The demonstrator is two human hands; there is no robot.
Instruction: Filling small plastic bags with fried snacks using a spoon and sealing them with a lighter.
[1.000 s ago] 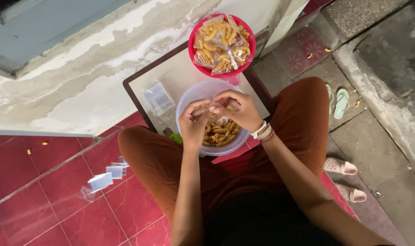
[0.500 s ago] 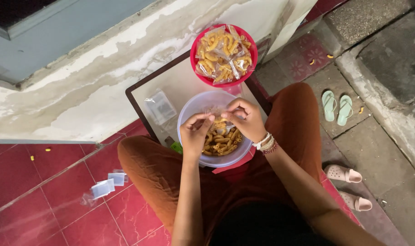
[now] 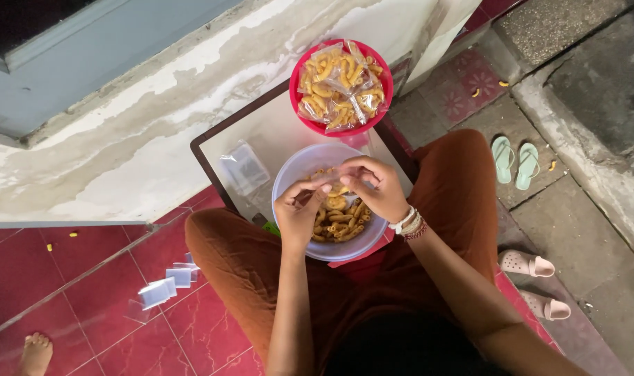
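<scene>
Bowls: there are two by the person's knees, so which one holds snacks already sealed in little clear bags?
The red bowl, farther from the person, beside the wall. Its snacks sit in small clear packets, while the pale translucent bowl under both hands holds them loose.

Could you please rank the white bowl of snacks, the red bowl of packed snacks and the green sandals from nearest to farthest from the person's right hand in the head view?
From the right hand:
1. White bowl of snacks, directly beneath it.
2. Red bowl of packed snacks, beyond it by the wall.
3. Green sandals, off on the pavement.
</scene>
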